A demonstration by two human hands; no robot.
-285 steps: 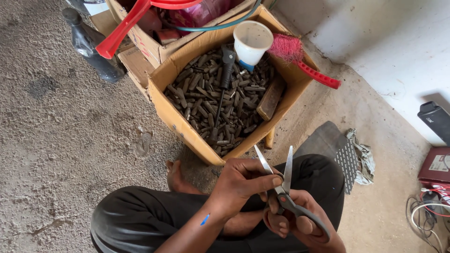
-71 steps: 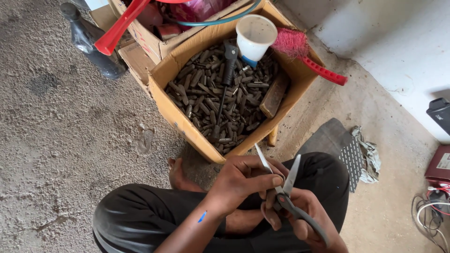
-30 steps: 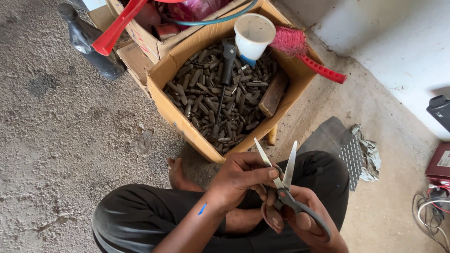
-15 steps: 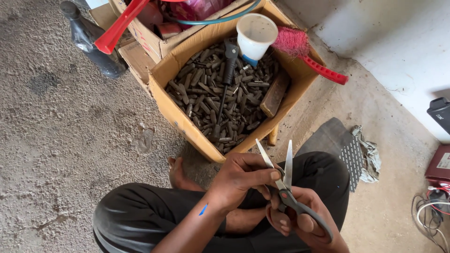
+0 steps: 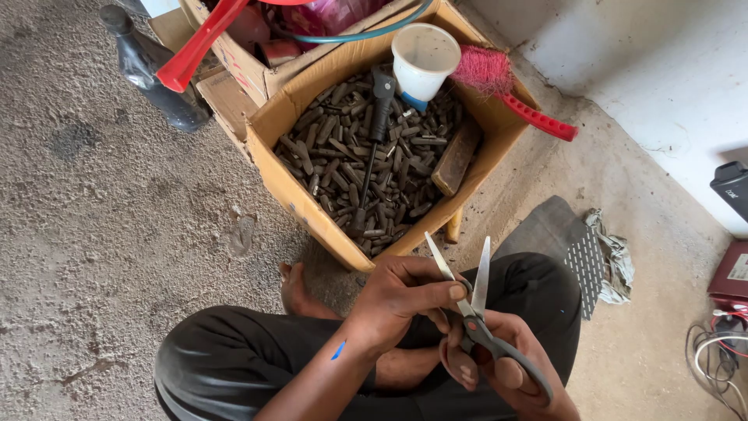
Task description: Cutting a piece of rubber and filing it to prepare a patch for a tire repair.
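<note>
Steel and grey plastic make up the scissors (image 5: 477,312) we hold low in front of us, above our crossed legs in dark trousers (image 5: 234,366), blades parted in a narrow V and pointing up and away toward the cardboard box (image 5: 273,168). We judge them light and stiff, with hard, slick blades that are sharp along the inner edges and at the tips, so the safe places to grip are the plastic handles and the flat backs of the blades near the pivot. Our right hand (image 5: 499,370) is curled around the handles from below, fingers closed on them, palm turned upward. Our left hand (image 5: 401,300) comes in from the left with the wrist bent, fingers partly curled, thumb and forefinger pinched at the base of the left blade just by the pivot; whether a small thing sits between those fingertips we cannot tell. Beyond the scissors, the box rests on the concrete floor (image 5: 109,234) and is filled with dark short metal pieces (image 5: 343,164); a screwdriver (image 5: 374,132), a white cup (image 5: 425,58) and a wooden block (image 5: 456,156) lie on top. A red brush (image 5: 506,90) rests on its far edge.
</note>
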